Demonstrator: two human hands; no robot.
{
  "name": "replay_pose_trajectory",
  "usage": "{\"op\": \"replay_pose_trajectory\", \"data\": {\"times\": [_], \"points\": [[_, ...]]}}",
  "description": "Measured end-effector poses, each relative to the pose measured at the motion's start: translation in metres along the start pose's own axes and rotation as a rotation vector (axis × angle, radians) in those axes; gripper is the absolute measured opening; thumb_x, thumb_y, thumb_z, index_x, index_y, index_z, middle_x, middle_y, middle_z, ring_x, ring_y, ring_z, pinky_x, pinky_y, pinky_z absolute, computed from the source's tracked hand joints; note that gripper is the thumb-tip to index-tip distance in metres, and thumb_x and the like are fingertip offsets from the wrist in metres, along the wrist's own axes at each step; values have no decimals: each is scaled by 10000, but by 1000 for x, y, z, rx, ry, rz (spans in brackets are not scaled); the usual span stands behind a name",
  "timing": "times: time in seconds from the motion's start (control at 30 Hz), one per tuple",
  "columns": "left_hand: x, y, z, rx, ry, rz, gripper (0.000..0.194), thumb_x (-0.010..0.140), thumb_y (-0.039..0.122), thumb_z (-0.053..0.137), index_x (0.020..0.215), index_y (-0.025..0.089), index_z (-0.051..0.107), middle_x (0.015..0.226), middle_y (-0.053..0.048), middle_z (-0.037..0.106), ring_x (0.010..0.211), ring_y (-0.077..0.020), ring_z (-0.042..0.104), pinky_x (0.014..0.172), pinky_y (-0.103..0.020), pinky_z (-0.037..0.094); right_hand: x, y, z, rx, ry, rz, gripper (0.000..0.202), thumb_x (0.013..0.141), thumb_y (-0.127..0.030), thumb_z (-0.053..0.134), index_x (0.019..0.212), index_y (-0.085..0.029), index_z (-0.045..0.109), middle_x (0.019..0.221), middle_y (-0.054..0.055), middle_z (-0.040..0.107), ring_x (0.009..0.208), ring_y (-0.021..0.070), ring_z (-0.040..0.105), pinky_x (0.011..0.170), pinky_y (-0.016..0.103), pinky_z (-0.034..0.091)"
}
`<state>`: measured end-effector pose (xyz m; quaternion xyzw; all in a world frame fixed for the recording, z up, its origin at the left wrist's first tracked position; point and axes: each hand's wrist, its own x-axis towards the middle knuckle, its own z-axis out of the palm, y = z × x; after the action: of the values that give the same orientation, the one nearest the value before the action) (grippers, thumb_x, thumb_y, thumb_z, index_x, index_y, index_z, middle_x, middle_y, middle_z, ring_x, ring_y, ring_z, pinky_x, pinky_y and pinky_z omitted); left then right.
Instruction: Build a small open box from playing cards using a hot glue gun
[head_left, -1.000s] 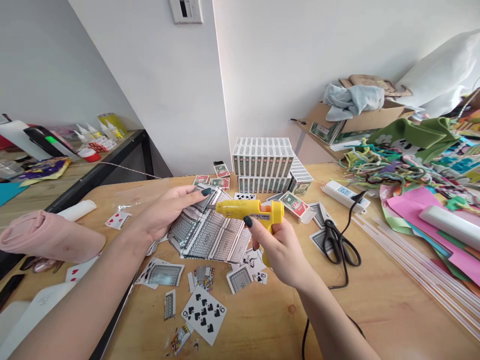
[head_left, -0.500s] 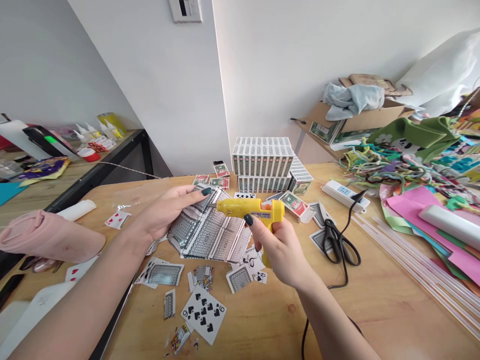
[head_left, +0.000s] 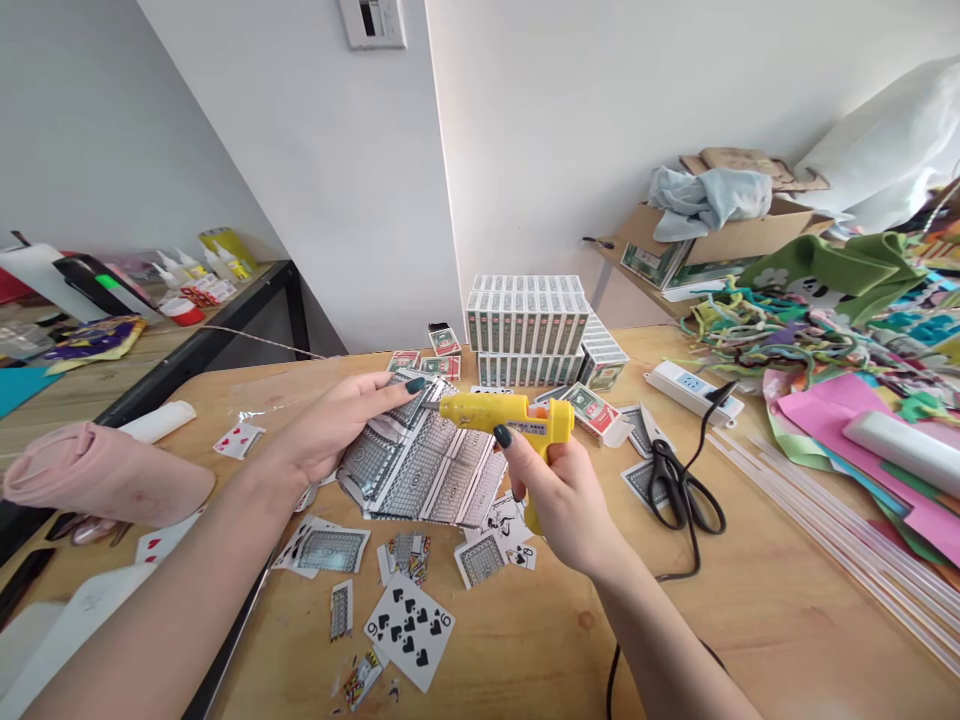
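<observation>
My left hand [head_left: 349, 415] is closed on a panel of overlapping playing cards [head_left: 427, 465], patterned backs facing up, with the thumb pressed on its upper edge. My right hand [head_left: 559, 500] grips a yellow hot glue gun [head_left: 487, 412] by its handle, most of which the hand hides. The gun's nozzle points left and reaches the upper part of the panel near my left thumb; whether it touches the cards I cannot tell. Below lie loose cards, among them a nine of spades [head_left: 409, 630], and cut card scraps [head_left: 364, 680].
Stacked card boxes [head_left: 529, 315] stand at the back, an opened box [head_left: 598, 412] before them. At right are black scissors [head_left: 675, 485], a power strip [head_left: 694, 390], a black cord and clear glue sticks [head_left: 840, 540]. A pink roll [head_left: 109, 475] lies left.
Both hands, the card panel and the glue gun keep nearly the same pose. The whole view has shifted very slightly.
</observation>
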<state>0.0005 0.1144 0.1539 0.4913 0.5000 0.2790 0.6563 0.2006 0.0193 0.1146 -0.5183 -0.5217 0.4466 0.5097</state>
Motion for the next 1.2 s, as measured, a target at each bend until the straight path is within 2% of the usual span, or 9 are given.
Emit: {"op": "replay_pose_trajectory", "data": {"times": [0.3,0.53,0.67,0.77,0.87,0.97,1.1,1.2], "points": [[1,-1,-3,9,-10,3,320,767,342,735,1017,148,685,970,-115,739,808,-203,695,672,-261,573,-1,1,2,18,33,-16,497,894,-523,466,514,-207,410,519,-39,401,487,84,361,460,208,350],[0,-2,-4,-19,-13,6,309,775,324,730,1032,157,698,972,-107,738,775,-182,693,667,-239,579,2,3,5,75,66,16,519,847,-593,494,506,-209,423,516,-30,429,472,88,382,462,224,349],[1,-2,-3,-36,-2,3,289,753,313,750,999,168,706,937,-89,743,751,-175,694,648,-228,581,3,4,7,132,109,63,557,819,-628,511,466,-203,439,518,-7,465,490,97,405,485,240,347],[-1,-1,-2,-48,27,-6,237,754,291,748,955,170,714,875,-75,745,713,-167,693,613,-216,581,4,6,12,220,122,135,557,800,-628,539,455,-199,453,478,-24,421,457,89,345,460,248,296],[-1,0,-1,-71,50,-6,176,743,256,754,892,168,720,804,-61,741,649,-149,679,570,-197,571,5,9,18,355,108,252,564,796,-621,549,444,-188,462,475,-27,404,442,83,312,434,249,249],[-2,0,0,-90,50,-6,154,724,243,768,846,164,719,759,-55,734,602,-138,662,533,-187,560,6,14,24,626,93,394,459,799,-564,587,558,-175,560,496,-23,459,463,91,356,440,232,272],[-1,0,1,-85,37,1,172,707,253,781,842,168,716,738,-46,730,587,-136,654,524,-186,554,9,17,31,1193,-73,628,321,842,-440,576,686,-159,584,486,-49,441,472,80,379,516,207,369],[-1,0,1,-68,21,3,194,711,269,779,869,175,716,762,-45,735,619,-142,662,559,-194,559,10,16,34,1396,-159,690,283,850,-404,570,708,-160,566,506,-60,435,459,69,361,523,203,379]]}}
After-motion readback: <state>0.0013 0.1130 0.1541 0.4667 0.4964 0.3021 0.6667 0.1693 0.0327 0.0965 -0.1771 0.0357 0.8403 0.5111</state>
